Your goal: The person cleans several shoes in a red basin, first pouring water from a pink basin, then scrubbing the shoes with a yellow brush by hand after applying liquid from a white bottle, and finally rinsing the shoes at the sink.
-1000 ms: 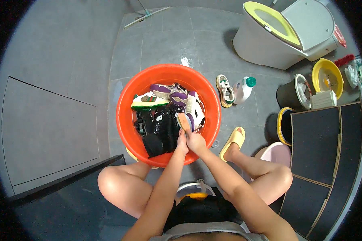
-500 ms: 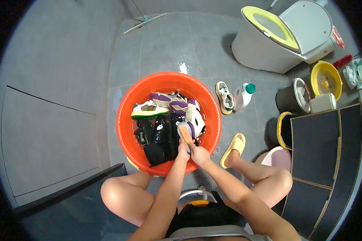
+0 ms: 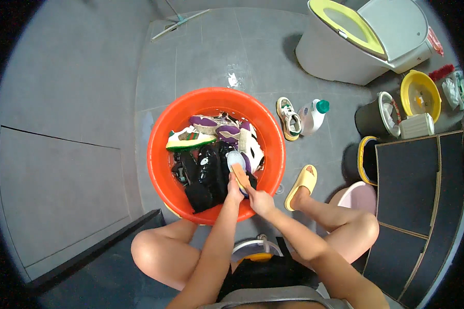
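Note:
A round orange-red tub (image 3: pixel 161 177) stands before me with wet shoes in it. My right hand (image 3: pixel 262 202) is closed on the end of an orange brush (image 3: pixel 239 174), which lies over a light grey-white shoe (image 3: pixel 235 158). My left hand (image 3: pixel 234 190) grips that shoe from its left side; much of the shoe is hidden under the brush and hands. Around it in the tub are black shoes (image 3: pixel 208 167), a white shoe with a green sole (image 3: pixel 191 140), purple-and-beige shoes (image 3: pixel 227 131) and a white-and-purple shoe (image 3: pixel 250 147).
Right of the tub stand a white-and-green shoe (image 3: pixel 288 119) and a white bottle (image 3: pixel 312 118) with a green cap. A toilet (image 3: pixel 335 56), buckets (image 3: pixel 371 119), a yellow basin (image 3: pixel 433 100) and a dark cabinet (image 3: pixel 406 180) line the right. A squeegee (image 3: pixel 180 23) lies far left.
The brush and both hands have shifted slightly, and more of the light shoe's end shows beyond the brush. The whole view has tilted a little. Both hands keep their hold.

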`<state>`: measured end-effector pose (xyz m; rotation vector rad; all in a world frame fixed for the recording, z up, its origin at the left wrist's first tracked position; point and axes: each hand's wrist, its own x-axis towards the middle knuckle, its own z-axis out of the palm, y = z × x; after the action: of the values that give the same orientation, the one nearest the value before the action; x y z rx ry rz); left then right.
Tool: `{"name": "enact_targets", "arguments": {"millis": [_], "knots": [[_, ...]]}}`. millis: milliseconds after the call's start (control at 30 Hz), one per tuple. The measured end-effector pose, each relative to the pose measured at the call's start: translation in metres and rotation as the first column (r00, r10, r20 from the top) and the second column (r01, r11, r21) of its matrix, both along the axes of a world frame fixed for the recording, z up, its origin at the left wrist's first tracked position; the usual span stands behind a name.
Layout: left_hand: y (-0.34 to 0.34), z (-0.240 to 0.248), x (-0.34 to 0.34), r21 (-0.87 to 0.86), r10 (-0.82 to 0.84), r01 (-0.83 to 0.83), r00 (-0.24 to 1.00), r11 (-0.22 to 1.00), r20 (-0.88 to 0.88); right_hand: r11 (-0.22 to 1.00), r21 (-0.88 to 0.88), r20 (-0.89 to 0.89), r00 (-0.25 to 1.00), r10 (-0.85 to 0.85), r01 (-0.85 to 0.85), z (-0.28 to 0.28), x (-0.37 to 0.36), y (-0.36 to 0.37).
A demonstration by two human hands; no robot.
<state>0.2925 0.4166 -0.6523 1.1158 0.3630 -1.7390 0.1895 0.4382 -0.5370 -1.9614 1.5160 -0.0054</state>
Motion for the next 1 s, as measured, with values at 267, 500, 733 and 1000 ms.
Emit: {"name": "enact_targets", "arguments": {"millis": [267, 500, 733, 1000], "knots": [[-0.013, -0.004, 0.017, 0.013, -0.006, 0.006, 1.0, 1.0, -0.012, 0.998, -0.034, 0.093, 0.994, -0.054, 0.057, -0.012, 0.022, -0.02], [-0.006, 0.002, 0.008, 0.034, -0.003, 0.002, 0.999, 0.999, 0.049, 0.999, 0.04, 0.058, 0.998, -0.036, 0.033, 0.014, -0.001, 0.002], [-0.032, 0.068, 0.025, -0.137, -0.175, 0.227, 0.933, 0.964, 0.314, 0.903, 0.039, 0.327, 0.848, -0.416, 0.428, -0.051, 0.01, -0.073], [-0.001, 0.036, 0.046, 0.236, -0.288, 0.598, -0.009, 0.766, 0.958, 0.991, -0.06, 0.133, 0.985, -0.108, 0.117, 0.019, 0.001, -0.016]]}}
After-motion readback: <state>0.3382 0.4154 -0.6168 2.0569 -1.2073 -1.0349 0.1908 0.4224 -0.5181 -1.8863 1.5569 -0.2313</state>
